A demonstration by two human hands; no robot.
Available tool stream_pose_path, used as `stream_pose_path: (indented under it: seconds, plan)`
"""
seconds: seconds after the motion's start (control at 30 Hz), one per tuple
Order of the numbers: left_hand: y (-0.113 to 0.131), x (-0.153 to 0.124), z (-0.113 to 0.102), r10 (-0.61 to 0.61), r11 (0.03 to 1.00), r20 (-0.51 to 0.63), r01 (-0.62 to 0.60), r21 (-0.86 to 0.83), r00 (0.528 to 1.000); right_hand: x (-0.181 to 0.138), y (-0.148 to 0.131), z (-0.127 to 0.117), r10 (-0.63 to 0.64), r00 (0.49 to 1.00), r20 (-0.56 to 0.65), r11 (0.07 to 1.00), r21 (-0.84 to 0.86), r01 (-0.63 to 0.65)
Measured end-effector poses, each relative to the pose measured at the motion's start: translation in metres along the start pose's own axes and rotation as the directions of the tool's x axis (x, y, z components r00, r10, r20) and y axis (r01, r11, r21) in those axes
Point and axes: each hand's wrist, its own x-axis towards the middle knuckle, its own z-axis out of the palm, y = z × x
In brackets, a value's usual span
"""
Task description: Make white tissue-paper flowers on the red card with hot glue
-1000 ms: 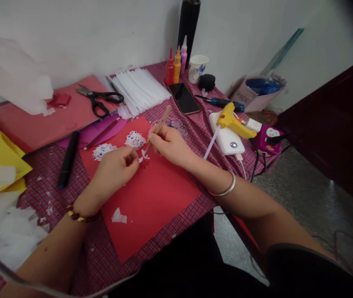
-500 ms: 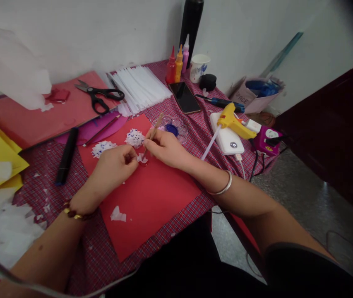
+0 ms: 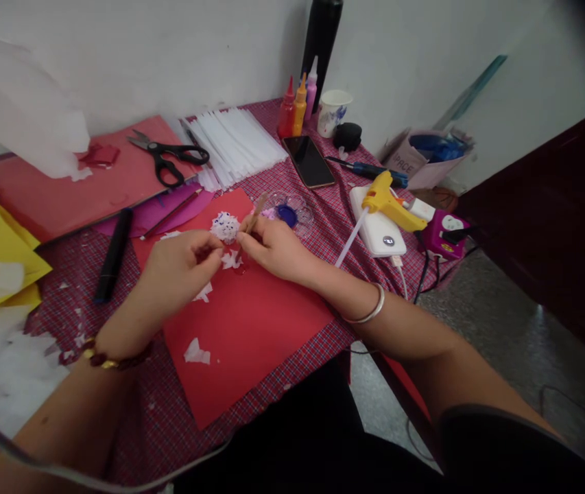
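Note:
My right hand [image 3: 278, 251] pinches a thin brown stick [image 3: 258, 207], held tilted over the red paper sheet [image 3: 256, 329]. Its lower end comes down by a small crumpled piece of white tissue paper [image 3: 231, 260] on the sheet. My left hand [image 3: 182, 269] is curled to the left of that piece, thumb and index finger close together; what lies between them, if anything, is too small to make out. Beyond the fingers sits a fluffy white paper ball [image 3: 225, 227] with blue specks. A second one is mostly covered by my left hand. White scraps [image 3: 197, 351] lie nearer me.
A clear flower-shaped palette [image 3: 305, 213] with blue paint stands behind my right hand. Right of it, a yellow glue gun [image 3: 391, 206] rests on a white power bank [image 3: 369, 237]. Scissors [image 3: 169, 156], a black marker [image 3: 114, 257] and white strips [image 3: 235, 147] lie around the sheet.
My left hand has drawn back slightly to the left, away from the tissue piece, and covers more of the left paper ball. Another white scrap shows below it. My right hand stays nearly in place.

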Motion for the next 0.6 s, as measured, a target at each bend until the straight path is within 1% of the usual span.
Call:
stream_pose_path:
  seconds: [0.1, 0.13, 0.2, 0.23, 0.3, 0.4, 0.43, 0.5, 0.6]
  plan:
    - [0.004, -0.015, -0.022, -0.038, 0.998, -0.1, 0.043, 0.052, 0.994, 0.001, 0.003, 0.002, 0.001, 1.0, 0.009, 1.0, 0.027, -0.001]
    - [0.004, -0.023, -0.028, -0.035, 0.996, -0.115, 0.043, 0.076, 0.993, 0.002, 0.004, 0.003, 0.003, 1.0, 0.011, 0.999, 0.039, -0.004]
    - [0.003, -0.041, -0.037, -0.005, 0.995, -0.094, 0.015, 0.1, 0.996, 0.003, 0.006, 0.003, 0.01, 1.0, 0.013, 0.998, 0.065, -0.011]
    - [0.002, -0.051, -0.038, 0.015, 0.996, -0.075, -0.008, 0.087, 0.997, 0.004, 0.006, 0.002, 0.013, 1.0, 0.004, 0.997, 0.078, -0.013]
    - [-0.002, -0.071, -0.036, 0.029, 0.999, -0.061, -0.027, 0.041, 0.998, 0.004, 0.005, 0.0, 0.021, 0.999, -0.04, 0.994, 0.104, -0.017]
    - [-0.009, -0.094, -0.026, 0.028, 1.0, -0.021, -0.028, -0.01, 0.999, 0.001, 0.002, -0.003, 0.03, 0.994, -0.104, 0.992, 0.123, -0.017]
    - [-0.011, -0.099, -0.021, 0.027, 0.999, -0.018, -0.027, -0.024, 0.999, -0.001, 0.001, -0.004, 0.021, 0.995, -0.101, 0.993, 0.12, -0.009]
    - [-0.016, -0.104, -0.014, 0.031, 0.999, -0.036, -0.032, -0.044, 0.999, -0.003, 0.0, -0.003, -0.02, 0.998, -0.058, 0.994, 0.106, 0.026]
    - [-0.022, -0.104, -0.006, 0.038, 0.997, -0.066, -0.041, -0.058, 0.997, -0.006, 0.001, 0.001, -0.083, 0.996, 0.015, 0.991, 0.109, 0.081]
